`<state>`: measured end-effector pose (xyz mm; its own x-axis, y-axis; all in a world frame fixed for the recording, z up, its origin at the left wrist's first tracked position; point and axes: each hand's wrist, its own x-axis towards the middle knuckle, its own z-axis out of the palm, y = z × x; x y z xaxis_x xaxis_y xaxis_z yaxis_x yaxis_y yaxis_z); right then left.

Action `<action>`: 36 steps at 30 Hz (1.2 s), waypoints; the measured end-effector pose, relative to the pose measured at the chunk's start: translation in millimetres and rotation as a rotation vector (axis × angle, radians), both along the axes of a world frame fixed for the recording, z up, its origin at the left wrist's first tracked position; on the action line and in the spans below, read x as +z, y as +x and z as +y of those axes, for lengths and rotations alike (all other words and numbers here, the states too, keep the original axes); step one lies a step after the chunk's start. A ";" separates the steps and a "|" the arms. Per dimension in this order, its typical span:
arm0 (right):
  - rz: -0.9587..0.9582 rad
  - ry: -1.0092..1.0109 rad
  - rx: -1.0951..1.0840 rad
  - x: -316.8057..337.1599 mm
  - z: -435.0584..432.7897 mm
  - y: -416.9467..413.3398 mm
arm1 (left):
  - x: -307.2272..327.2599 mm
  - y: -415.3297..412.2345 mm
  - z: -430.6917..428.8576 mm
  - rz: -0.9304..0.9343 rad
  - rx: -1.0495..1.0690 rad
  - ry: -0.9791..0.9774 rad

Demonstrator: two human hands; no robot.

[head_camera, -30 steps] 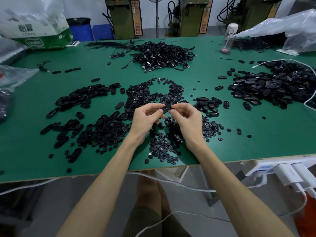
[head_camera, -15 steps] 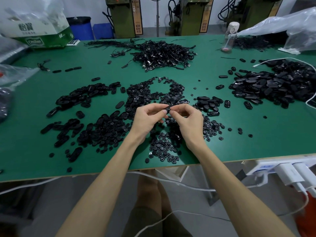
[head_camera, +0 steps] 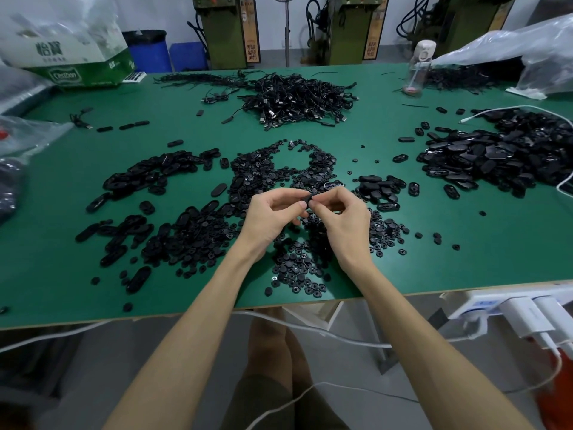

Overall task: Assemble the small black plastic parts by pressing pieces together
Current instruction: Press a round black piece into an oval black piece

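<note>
The left hand (head_camera: 273, 220) and right hand (head_camera: 345, 220) meet fingertip to fingertip above the heap of small round pieces (head_camera: 297, 270) at the near middle of the green bench (head_camera: 465, 259). Both pinch one small black part (head_camera: 308, 200) between thumb and forefinger, their other fingers curled. The part is held in the air above the heap's far end, just where the two hands touch; beyond the heap lies a tangle of black cables (head_camera: 297, 99), and to its right a pile of oval shells (head_camera: 496, 156).

Mostly hidden between fingertips of left hand (head_camera: 273, 215) and right hand (head_camera: 344, 221): black part (head_camera: 306, 199), shape unreadable. Cut off at the surface's right edge: pile of oval pieces (head_camera: 496, 156).
</note>
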<state>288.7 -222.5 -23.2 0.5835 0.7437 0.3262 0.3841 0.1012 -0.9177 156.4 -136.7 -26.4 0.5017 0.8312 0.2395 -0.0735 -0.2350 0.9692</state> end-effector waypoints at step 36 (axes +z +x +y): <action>0.001 -0.038 0.046 0.2 1.4 0.1 | -2.0 -0.4 0.0 0.056 0.049 0.025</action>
